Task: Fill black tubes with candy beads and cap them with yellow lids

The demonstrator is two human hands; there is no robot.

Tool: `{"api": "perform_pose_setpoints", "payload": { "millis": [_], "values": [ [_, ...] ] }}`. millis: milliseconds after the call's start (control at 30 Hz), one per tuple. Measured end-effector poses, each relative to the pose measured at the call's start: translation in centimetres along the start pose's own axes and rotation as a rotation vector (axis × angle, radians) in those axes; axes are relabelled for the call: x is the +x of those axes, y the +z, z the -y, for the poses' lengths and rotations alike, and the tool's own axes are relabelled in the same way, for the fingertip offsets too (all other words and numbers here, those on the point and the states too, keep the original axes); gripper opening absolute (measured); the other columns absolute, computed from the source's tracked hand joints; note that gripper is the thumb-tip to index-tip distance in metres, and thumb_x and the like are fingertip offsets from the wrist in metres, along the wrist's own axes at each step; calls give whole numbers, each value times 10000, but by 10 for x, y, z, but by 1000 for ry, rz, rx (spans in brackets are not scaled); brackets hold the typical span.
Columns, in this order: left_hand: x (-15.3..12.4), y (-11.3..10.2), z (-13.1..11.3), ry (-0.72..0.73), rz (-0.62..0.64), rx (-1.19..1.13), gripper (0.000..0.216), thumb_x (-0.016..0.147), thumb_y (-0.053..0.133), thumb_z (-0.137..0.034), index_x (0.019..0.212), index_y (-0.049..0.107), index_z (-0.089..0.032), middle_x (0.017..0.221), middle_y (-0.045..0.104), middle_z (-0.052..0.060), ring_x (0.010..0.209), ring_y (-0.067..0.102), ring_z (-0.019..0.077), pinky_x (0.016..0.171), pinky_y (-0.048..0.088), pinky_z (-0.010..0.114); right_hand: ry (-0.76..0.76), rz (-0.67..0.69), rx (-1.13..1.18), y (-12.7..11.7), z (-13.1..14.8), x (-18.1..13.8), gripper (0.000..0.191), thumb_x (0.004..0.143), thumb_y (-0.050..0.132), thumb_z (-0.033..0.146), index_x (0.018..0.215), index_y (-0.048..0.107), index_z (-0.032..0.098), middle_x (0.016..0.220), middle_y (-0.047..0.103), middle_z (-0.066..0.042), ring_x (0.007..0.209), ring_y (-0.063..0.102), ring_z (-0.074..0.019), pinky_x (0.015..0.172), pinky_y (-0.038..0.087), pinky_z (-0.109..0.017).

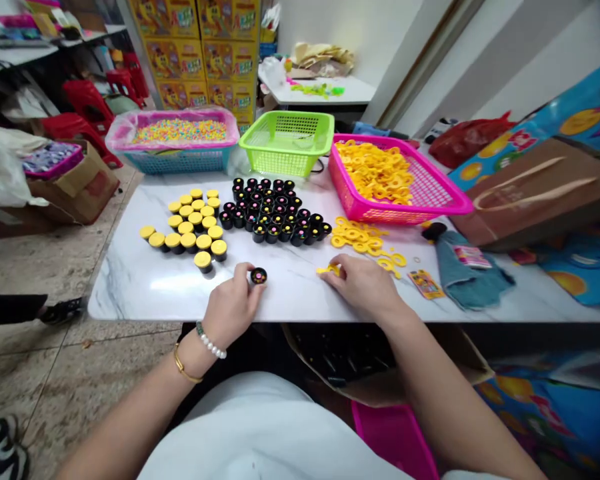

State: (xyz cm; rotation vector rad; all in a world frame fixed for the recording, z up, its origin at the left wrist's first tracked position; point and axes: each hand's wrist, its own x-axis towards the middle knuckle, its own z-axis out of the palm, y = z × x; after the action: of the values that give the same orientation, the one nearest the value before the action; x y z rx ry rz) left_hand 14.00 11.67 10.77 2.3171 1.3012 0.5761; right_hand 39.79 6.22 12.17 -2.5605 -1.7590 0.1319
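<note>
My left hand (234,300) grips a small black cup (259,276) near the table's front edge; coloured bits show inside its open top. My right hand (360,283) pinches a yellow plastic piece (329,270) just above the tabletop. Behind the hands stands a cluster of open black cups (273,210) with pink and yellow bits in them. To their left are several black cups with yellow caps (195,219) on top. Loose yellow ring-shaped pieces (363,237) lie in a pile beyond my right hand.
A pink basket (405,215) holds many yellow pieces. At the back stand a green basket (286,143) and a lined basket of coloured beads (180,131). On the right lie a small printed packet (425,285) and a blue cloth (473,277). An open box of black parts (350,353) is below the table edge.
</note>
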Motion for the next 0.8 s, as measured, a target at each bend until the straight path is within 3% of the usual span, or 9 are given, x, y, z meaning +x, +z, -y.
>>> {"api": "perform_pose_setpoints", "payload": {
  "millis": [100, 167, 267, 333, 433, 567, 667, 800],
  "values": [
    [-8, 3, -1, 40, 12, 7, 323, 921, 558, -292, 1213, 504, -164, 730, 665, 9, 634, 630, 181, 582, 400, 267, -22, 20, -30, -11, 15, -6, 256, 832, 566, 277, 1012, 710, 166, 807, 735, -120, 799, 688, -295, 702, 461, -358],
    [-7, 4, 0, 53, 21, -9, 330, 899, 601, -292, 1204, 543, -179, 722, 665, -1, 642, 628, 175, 596, 405, 265, -132, 64, 218, -14, 25, -13, 274, 837, 543, 238, 1048, 706, 178, 788, 739, -82, 761, 690, -244, 722, 482, -331],
    [-5, 4, 3, 51, 53, -41, 233, 876, 639, -297, 1083, 628, -191, 680, 650, -12, 631, 621, 166, 602, 406, 265, -255, 220, 739, -9, 39, -20, 297, 863, 581, 337, 1099, 699, 201, 775, 732, -27, 682, 664, -169, 684, 501, -274],
    [-4, 4, 3, 34, 41, -71, 274, 859, 667, -312, 1094, 635, -176, 677, 646, -11, 625, 616, 165, 596, 410, 266, -269, 243, 906, -2, 47, -21, 272, 842, 636, 395, 998, 741, 199, 798, 709, -31, 655, 630, -146, 627, 490, -255],
    [-2, 6, 3, 70, 13, -110, 436, 822, 718, -312, 1213, 597, -160, 771, 677, 11, 677, 628, 167, 630, 444, 270, -270, 237, 1012, 10, 57, -21, 256, 830, 665, 410, 925, 768, 195, 826, 621, -25, 561, 554, -94, 548, 462, -244],
    [1, 10, 4, 133, 35, -115, 280, 829, 709, -252, 1092, 648, -176, 867, 703, 28, 739, 640, 165, 669, 462, 271, -120, 317, 1202, 20, 60, -22, 436, 787, 724, 430, 1160, 667, 211, 788, 550, 25, 481, 510, -72, 447, 425, -225],
    [-1, 11, 7, 128, 26, -130, 254, 810, 731, -243, 1042, 657, -169, 843, 702, 24, 718, 632, 157, 659, 456, 265, -60, 314, 1277, 14, 59, -24, 356, 742, 777, 415, 990, 692, 175, 729, 593, 16, 492, 501, -76, 439, 396, -211],
    [-6, 10, 10, 154, 19, -154, 235, 813, 732, -263, 1024, 665, -182, 840, 698, 18, 715, 627, 147, 650, 446, 252, -200, 249, 1245, -1, 64, -27, 198, 769, 761, 350, 866, 763, 178, 773, 637, -19, 537, 517, -77, 496, 420, -225]
  ]
}}
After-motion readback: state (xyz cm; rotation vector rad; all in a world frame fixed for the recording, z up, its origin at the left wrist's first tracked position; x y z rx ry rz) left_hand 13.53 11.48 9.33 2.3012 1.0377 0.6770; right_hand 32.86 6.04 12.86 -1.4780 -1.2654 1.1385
